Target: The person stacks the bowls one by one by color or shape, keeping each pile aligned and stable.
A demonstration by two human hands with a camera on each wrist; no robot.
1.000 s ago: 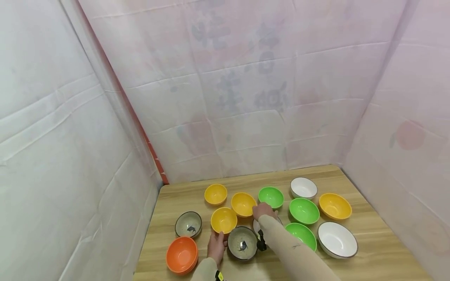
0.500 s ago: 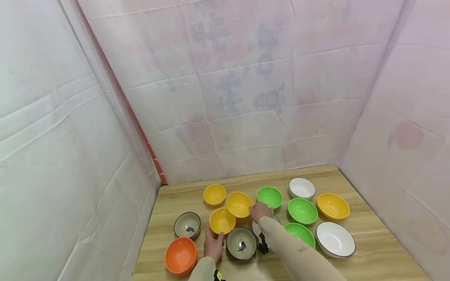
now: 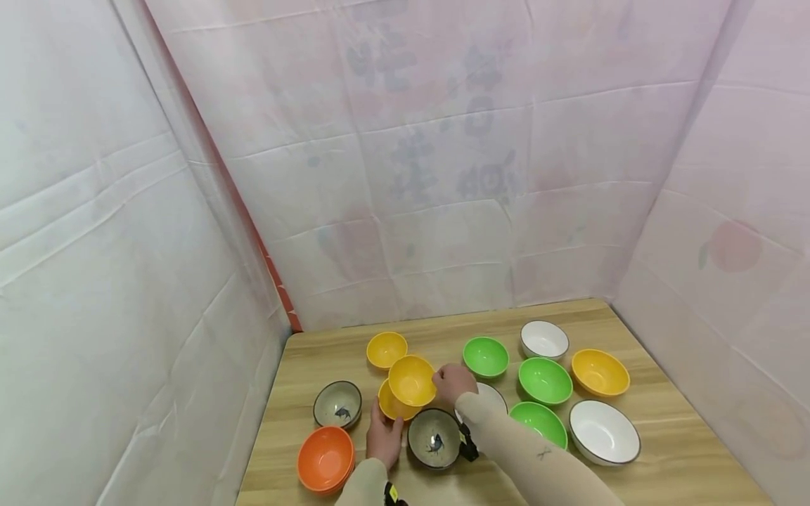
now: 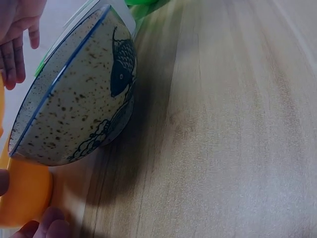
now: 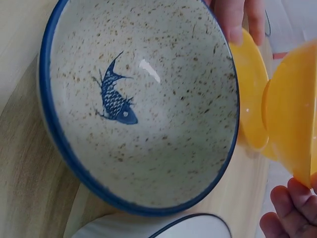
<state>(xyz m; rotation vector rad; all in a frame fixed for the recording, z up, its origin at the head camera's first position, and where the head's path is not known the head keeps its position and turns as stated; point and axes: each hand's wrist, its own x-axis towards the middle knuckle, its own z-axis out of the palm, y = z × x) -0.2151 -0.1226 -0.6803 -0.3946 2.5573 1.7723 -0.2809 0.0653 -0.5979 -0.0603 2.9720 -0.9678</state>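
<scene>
My right hand (image 3: pixel 454 384) pinches the right rim of a yellow bowl (image 3: pixel 411 379), which hangs over a second yellow bowl (image 3: pixel 389 405) and partly hides it. In the right wrist view the raised bowl (image 5: pixel 292 109) is tilted, its base by the lower one's mouth. My left hand (image 3: pixel 383 436) holds the lower bowl at its near left side, thumb and fingers spread around the wall. Just right of that hand stands a speckled bowl with a blue fish (image 3: pixel 435 439); it fills much of both wrist views. A white bowl (image 3: pixel 490 399) sits partly behind my right forearm.
At the left are another fish bowl (image 3: pixel 337 405) and stacked orange bowls (image 3: pixel 325 458). A yellow bowl (image 3: pixel 387 350) stands behind. Rightward are green bowls (image 3: pixel 486 357), (image 3: pixel 545 381), (image 3: pixel 538 423), white bowls (image 3: pixel 544 339), (image 3: pixel 604 431) and a wide yellow bowl (image 3: pixel 600 372).
My right hand has carried the yellow bowl leftward from its spot beside the green bowl to over the other yellow bowl. The left hand has stayed at the lower bowl.
</scene>
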